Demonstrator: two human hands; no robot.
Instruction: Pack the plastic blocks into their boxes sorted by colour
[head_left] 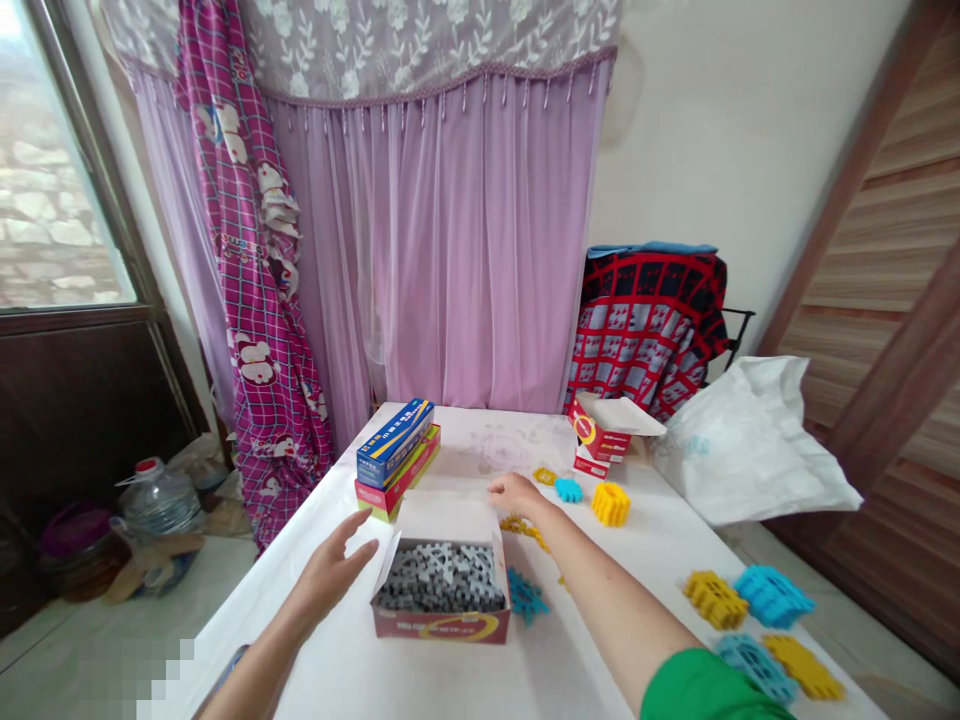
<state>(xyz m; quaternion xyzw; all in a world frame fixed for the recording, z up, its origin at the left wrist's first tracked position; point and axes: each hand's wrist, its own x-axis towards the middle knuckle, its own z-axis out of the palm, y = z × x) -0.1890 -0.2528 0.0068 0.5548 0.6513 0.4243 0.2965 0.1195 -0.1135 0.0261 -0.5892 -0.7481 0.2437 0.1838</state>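
An open cardboard box (442, 627) full of grey snowflake-shaped plastic pieces (442, 577) stands on the table in front of me, its white lid flap raised at the back. Left of it, my left hand (337, 560) is held in the air, fingers apart and nothing in them. My right hand (516, 495) is beyond the box's right side, close to the flap's corner. Its fingers are curled together, and what they hold, if anything, is hidden. Yellow pieces (525, 528) lie just below that hand, and blue pieces (526, 596) lie against the box's right side.
Blue and red boxes (396, 440) are stacked at the back left. An open red box (600, 430) stands at the back right beside a white bag (750, 450). Yellow stacks (611, 504) and blue stacks (772, 594) of pieces sit on the right of the white table (322, 650).
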